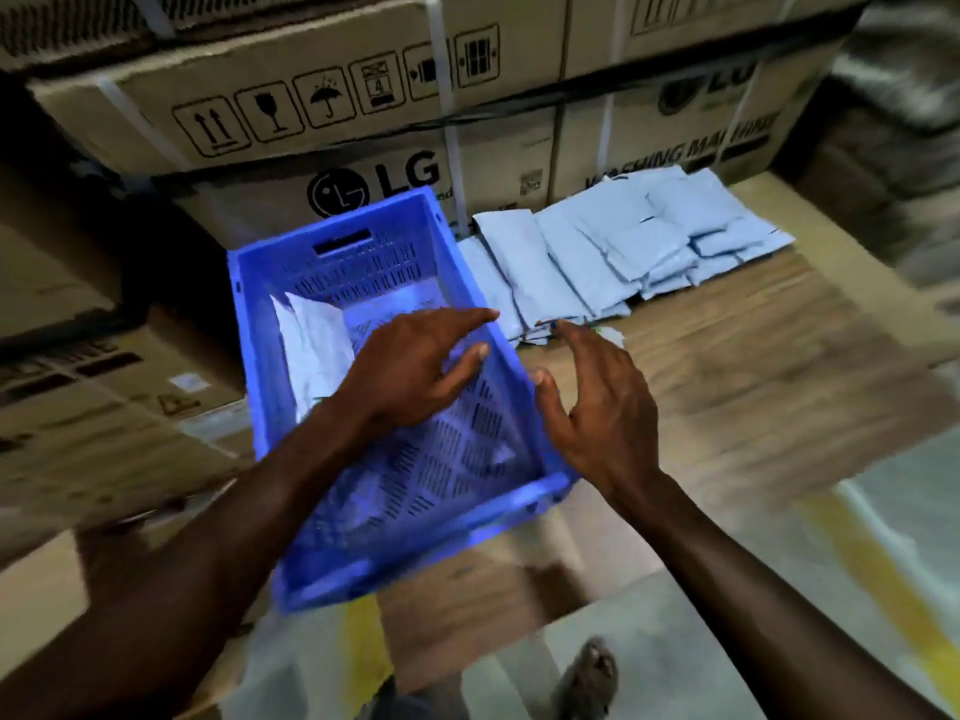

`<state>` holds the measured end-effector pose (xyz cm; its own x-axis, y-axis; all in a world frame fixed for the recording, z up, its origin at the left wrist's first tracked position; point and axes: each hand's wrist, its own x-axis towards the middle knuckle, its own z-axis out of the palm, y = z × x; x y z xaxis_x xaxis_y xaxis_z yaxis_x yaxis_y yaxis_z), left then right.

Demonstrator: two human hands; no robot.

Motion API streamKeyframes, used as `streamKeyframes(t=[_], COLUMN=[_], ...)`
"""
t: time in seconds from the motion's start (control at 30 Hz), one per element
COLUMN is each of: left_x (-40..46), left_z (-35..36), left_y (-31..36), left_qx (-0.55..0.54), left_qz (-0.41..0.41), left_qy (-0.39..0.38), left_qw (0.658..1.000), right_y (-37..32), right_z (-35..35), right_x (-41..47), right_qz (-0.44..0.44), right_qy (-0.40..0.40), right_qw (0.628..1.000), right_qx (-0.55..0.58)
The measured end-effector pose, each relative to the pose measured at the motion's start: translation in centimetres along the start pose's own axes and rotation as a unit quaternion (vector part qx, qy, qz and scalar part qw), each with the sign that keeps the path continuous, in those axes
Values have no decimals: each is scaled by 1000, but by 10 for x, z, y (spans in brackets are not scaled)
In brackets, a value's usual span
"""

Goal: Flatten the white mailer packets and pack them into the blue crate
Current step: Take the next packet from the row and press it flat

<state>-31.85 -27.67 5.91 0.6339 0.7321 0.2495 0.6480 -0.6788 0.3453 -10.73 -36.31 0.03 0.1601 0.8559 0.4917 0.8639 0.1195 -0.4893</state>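
- Reaching across the blue crate (260, 324), the left hand (410, 371) hovers above its right wall, fingers straight, grip released and holding nothing.
- The right hand (597, 407) hangs just right of the crate, also slack and empty, fingertips near the closest packet.
- The white mailer packets (597, 252) lie overlapped on the cardboard desk (753, 356), right of the crate; a couple (317, 340) already lean inside at its left.
- They look light, soft and slippery; I'd take one by its near edge, then press it flat with the palm.
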Motion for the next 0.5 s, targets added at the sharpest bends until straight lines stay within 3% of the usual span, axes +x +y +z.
streamKeyframes(t=[0.17, 0.33, 0.5], left_x=[24, 78, 146], left_z=[45, 81, 107], left_y=[32, 35, 27], left_qx=[-40, -38, -23], left_qz=[-40, 21, 16], left_qy=[-27, -18, -90], left_qw=[998, 999, 996], right_y=[61, 112, 153], right_z=[-17, -25, -14], right_x=[9, 38, 81], right_qz=[-8, -24, 39], right_qy=[-23, -22, -57], right_qw=[998, 992, 985], right_qx=[-54, -125, -159])
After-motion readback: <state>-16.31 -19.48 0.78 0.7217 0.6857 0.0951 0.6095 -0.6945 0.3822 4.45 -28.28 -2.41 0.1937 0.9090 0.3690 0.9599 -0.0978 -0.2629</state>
